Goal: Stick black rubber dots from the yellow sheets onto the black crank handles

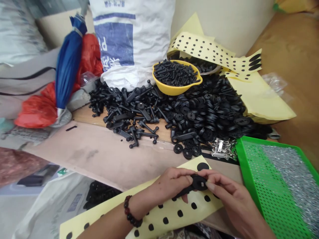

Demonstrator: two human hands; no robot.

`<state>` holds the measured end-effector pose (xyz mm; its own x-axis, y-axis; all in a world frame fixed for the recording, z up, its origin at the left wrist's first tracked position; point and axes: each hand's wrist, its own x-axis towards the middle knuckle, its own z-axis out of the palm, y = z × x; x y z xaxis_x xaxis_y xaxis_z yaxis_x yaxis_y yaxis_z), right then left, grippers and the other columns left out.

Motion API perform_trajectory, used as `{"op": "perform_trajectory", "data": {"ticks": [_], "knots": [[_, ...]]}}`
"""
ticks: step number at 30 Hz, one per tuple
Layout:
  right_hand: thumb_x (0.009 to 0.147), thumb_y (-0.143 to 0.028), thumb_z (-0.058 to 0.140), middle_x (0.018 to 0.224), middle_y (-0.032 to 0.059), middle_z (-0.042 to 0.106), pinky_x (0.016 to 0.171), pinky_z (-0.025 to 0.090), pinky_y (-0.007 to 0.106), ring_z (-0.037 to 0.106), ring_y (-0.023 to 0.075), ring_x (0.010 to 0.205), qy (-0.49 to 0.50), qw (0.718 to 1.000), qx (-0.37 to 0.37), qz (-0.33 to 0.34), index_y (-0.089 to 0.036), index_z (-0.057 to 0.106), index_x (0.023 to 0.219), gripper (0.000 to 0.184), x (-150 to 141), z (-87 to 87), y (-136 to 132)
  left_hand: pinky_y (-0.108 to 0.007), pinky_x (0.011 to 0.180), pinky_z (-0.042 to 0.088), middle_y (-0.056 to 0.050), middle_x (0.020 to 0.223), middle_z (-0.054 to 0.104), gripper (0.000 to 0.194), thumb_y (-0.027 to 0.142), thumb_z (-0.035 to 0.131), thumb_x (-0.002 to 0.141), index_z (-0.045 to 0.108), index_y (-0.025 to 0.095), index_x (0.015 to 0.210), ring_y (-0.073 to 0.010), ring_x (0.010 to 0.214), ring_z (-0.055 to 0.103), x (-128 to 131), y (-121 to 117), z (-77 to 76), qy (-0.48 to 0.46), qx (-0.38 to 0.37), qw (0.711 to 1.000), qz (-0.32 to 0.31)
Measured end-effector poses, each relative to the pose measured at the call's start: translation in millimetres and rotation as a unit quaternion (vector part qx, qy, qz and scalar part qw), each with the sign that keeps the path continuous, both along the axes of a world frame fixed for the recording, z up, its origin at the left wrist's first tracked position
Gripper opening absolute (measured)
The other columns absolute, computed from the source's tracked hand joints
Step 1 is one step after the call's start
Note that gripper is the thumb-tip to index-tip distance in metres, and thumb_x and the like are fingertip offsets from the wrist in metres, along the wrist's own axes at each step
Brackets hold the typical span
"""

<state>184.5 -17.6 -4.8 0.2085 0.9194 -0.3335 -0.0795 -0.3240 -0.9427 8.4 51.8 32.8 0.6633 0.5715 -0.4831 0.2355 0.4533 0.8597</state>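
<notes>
Head view: we hold one black plastic crank with a round disc end point(199, 182) near the front edge of the pale desk point(99, 159).
Our left hand point(171, 184) grips its arm, our right hand point(230, 187) pinches the disc's rim, probably to steady its upturned face; the long yellow paper sheet of black dots point(173, 225) lies beneath, likely for easy reach.

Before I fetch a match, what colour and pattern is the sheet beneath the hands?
The sheet is pale yellow with black dots, clearest in the head view.
</notes>
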Motion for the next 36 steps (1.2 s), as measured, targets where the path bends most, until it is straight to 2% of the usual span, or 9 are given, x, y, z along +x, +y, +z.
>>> {"op": "perform_trajectory", "data": {"ticks": [6,14,17,25,30,36], "knots": [[0.069,-0.047,0.073,0.098,0.0087,0.07,0.069,0.049,0.028,0.061,0.0259,0.09,0.002,1.0,0.008,0.02,-0.021,0.06,0.058,0.032,2.2,-3.5,-0.2,-0.019,0.05,0.04,-0.005,0.09,0.066,0.038,0.031,0.049,0.084,0.068,0.015,0.113,-0.0075,0.054,0.051,-0.2,-1.3,3.3,-0.003,0.005,1.0,0.002],[0.069,-0.049,0.073,0.098,0.0093,0.07,0.07,0.05,0.029,0.062,0.0264,0.089,-0.008,1.0,0.011,0.028,-0.02,0.06,0.057,0.033,4.1,-5.9,0.3,-0.018,0.046,0.036,-0.005,0.087,0.064,0.038,0.031,0.047,0.086,0.069,0.014,0.112,-0.0066,0.051,0.049,-1.0,-1.3,3.6,-0.017,0.016,1.0,0.001],[0.069,-0.048,0.073,0.097,0.0085,0.071,0.07,0.05,0.029,0.063,0.026,0.089,-0.007,0.999,0.011,0.032,-0.02,0.062,0.058,0.031,4.3,-6.3,0.5,-0.017,0.048,0.039,-0.005,0.087,0.064,0.037,0.03,0.048,0.086,0.069,0.014,0.111,-0.006,0.052,0.048,-0.8,-1.6,0.0,-0.018,0.007,1.0,0.006],[0.073,-0.045,0.07,0.093,0.0078,0.07,0.067,0.05,0.027,0.063,0.0235,0.085,-0.03,0.998,0.036,0.031,-0.021,0.062,0.06,0.028,0.0,-0.4,0.7,-0.018,0.045,0.039,-0.002,0.08,0.065,0.035,0.039,0.058,0.083,0.069,0.015,0.106,-0.0049,0.046,0.047,-1.6,-4.8,-23.8,-0.023,0.015,0.999,0.019],[0.064,-0.044,0.074,0.079,0.0073,0.068,0.06,0.05,0.026,0.062,0.0222,0.074,-0.067,0.996,0.053,0.0,-0.021,0.061,0.054,0.028,-6.9,10.0,3.6,-0.017,0.041,0.036,0.0,0.069,0.061,0.036,0.038,0.059,0.08,0.068,0.014,0.104,-0.0051,0.042,0.044,2.2,-7.9,-24.0,0.011,0.037,0.998,0.042],[0.069,-0.039,0.067,0.071,0.0051,0.066,0.052,0.048,0.023,0.06,0.0178,0.063,-0.075,0.995,0.071,0.014,-0.021,0.06,0.057,0.023,-8.5,8.4,2.8,-0.016,0.038,0.033,0.001,0.065,0.06,0.036,0.035,0.055,0.083,0.065,0.013,0.108,-0.0049,0.041,0.041,3.4,-11.3,-21.0,0.052,0.078,0.995,0.036]]}}
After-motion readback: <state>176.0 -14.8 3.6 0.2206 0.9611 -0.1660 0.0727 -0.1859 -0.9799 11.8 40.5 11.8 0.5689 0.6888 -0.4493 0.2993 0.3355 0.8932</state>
